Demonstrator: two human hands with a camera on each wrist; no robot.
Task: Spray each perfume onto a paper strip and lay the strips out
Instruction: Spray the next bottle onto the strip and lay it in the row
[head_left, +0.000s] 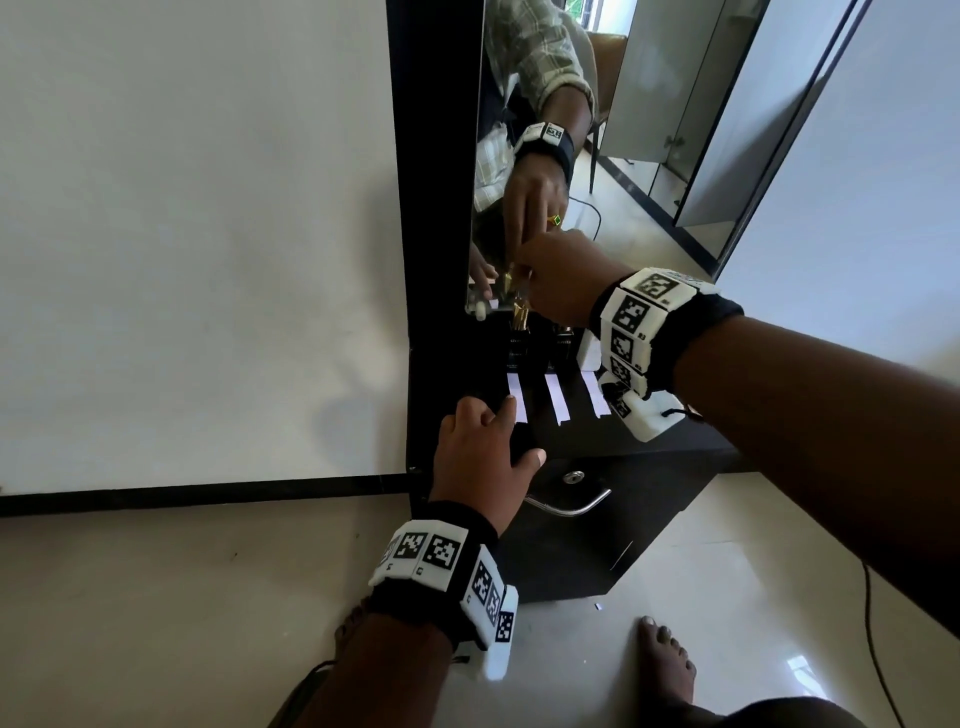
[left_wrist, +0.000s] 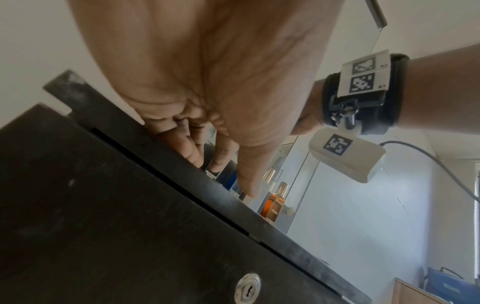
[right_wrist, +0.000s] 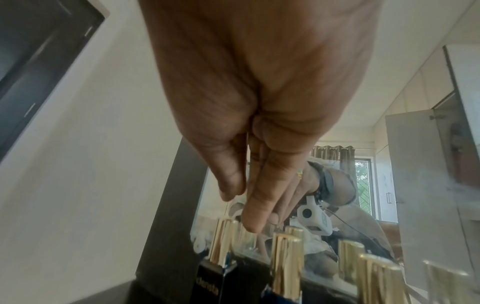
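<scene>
Three white paper strips lie side by side on the black cabinet top (head_left: 654, 449): left strip (head_left: 517, 399), middle strip (head_left: 557, 399), right strip (head_left: 596, 395). Behind them, against the mirror, stand gold-capped perfume bottles: a dark one (head_left: 519, 338) and a second (head_left: 563, 344). My right hand (head_left: 527, 285) reaches over the left bottle, fingers straight and together, the fingertips (right_wrist: 253, 226) just above its gold cap (right_wrist: 224, 240). My left hand (head_left: 493, 436) rests at the cabinet's front left, fingers loosely curled, index tip at the left strip's edge. An amber bottle (left_wrist: 272, 205) shows past my left thumb.
The mirror (head_left: 649, 130) rises directly behind the bottles. Below the top is a drawer front with a lock (head_left: 574, 476) and a metal handle (head_left: 571, 506). A white wall stands to the left. My bare foot (head_left: 667, 670) and a black cable (head_left: 878, 649) are on the tiled floor.
</scene>
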